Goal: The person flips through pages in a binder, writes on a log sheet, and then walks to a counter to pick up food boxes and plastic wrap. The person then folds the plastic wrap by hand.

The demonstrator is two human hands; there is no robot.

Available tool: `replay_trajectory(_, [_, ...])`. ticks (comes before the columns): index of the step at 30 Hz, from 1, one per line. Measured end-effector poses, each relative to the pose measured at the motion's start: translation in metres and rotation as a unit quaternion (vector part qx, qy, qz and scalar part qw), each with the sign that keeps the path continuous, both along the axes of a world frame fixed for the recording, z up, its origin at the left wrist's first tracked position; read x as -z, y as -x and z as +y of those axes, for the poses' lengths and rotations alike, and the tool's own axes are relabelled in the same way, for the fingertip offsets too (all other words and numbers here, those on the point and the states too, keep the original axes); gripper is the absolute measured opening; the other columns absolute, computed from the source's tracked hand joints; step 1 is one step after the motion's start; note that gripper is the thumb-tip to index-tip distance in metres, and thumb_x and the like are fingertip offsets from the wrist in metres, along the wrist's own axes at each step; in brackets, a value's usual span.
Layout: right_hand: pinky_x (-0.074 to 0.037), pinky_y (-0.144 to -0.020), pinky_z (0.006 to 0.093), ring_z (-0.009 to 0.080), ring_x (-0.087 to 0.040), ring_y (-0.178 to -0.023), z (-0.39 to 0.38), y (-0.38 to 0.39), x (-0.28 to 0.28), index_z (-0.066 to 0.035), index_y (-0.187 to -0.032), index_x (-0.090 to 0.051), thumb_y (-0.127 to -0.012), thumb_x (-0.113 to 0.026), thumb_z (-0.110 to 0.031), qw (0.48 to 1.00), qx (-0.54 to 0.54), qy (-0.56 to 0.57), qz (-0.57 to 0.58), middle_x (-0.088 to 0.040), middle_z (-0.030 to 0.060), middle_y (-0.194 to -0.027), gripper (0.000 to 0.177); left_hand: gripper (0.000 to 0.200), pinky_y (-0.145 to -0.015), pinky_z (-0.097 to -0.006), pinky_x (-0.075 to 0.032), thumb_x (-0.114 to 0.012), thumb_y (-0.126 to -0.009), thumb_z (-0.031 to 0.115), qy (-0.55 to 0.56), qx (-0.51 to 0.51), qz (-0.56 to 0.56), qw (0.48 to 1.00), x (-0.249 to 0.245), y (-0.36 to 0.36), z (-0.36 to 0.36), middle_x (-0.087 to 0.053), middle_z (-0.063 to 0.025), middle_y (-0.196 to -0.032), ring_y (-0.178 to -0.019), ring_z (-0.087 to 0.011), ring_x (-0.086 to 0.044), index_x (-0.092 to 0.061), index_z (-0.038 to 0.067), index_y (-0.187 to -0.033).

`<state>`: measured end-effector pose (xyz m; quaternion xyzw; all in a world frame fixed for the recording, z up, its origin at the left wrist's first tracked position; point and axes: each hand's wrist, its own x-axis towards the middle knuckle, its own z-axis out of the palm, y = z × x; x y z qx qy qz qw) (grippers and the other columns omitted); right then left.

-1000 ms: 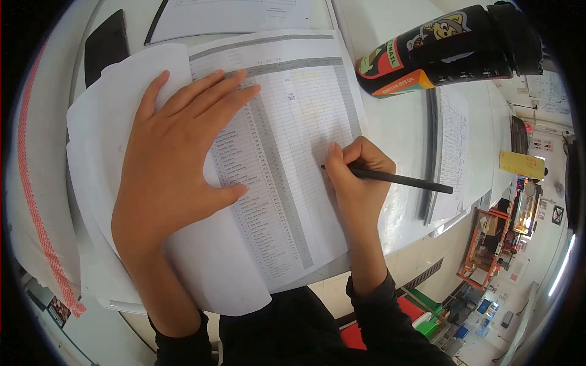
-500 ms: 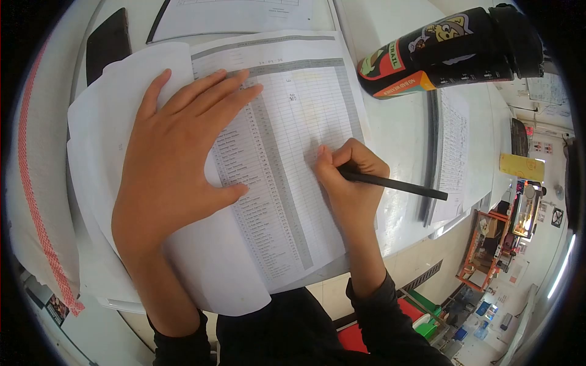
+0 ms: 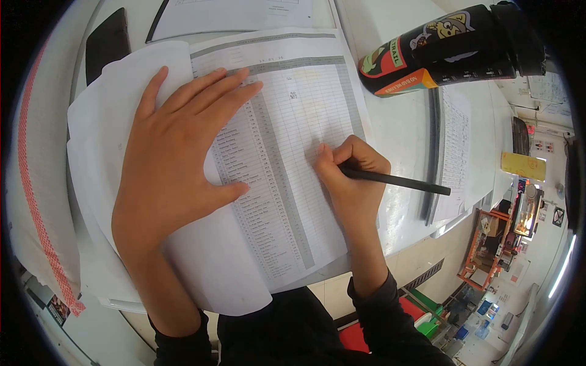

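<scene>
A printed form (image 3: 317, 213) with a grid of rows, grey bands and a few handwritten numbers lies on the white table. Across its left part and the folded-over white pages (image 3: 213, 268) rests my left hand (image 3: 177, 152), flat with the fingers spread. My right hand (image 3: 357, 180) grips a black pen (image 3: 403, 179) and leans on the right side of the grid. The pen's shaft points out to the right; its tip is hidden behind my fingers.
A black bottle (image 3: 452, 52) with stickers stands at the upper right. Beside it lies a clipboard with written sheets (image 3: 453, 152). A dark phone-like object (image 3: 108, 43) is at the upper left, near another printed sheet (image 3: 238, 13). A white sack (image 3: 43, 165) borders the left.
My right hand and the pen have shifted very slightly upward and right. My left hand stays in place on the pages.
</scene>
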<state>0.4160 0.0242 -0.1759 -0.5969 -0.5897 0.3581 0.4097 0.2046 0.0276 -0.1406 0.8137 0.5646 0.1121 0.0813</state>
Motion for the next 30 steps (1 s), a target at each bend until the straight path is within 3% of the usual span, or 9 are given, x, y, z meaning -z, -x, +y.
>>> replay_trajectory(28, [-0.023,-0.045,0.0176,-0.0007,-0.033,-0.048,0.0014,-0.0005,0.0001,-0.004,-0.055,-0.043,-0.075,-0.066,-0.003,1.000,0.003,0.003,0.002,-0.039,-0.0070,-0.048,0.030,0.080,-0.111,-0.0506,-0.011,-0.079,-0.054,0.032,-0.013,0.003,-0.011,1.000,0.0018,0.0010,-0.0015,-0.048,-0.0033,-0.132,-0.126,-0.0209,-0.039,-0.048,0.024,-0.127])
replay_trajectory(30, [-0.023,-0.045,0.0175,-0.0007,-0.034,-0.048,0.0012,-0.0025,0.0047,-0.004,-0.055,-0.044,-0.075,-0.066,-0.002,0.999,0.010,0.004,0.052,-0.040,-0.0067,-0.048,0.030,0.079,-0.111,-0.0506,-0.011,-0.079,-0.054,0.032,-0.012,0.003,-0.010,1.000,0.0018,0.0014,-0.0012,-0.048,-0.0032,-0.132,-0.126,-0.0208,-0.038,-0.048,0.024,-0.127])
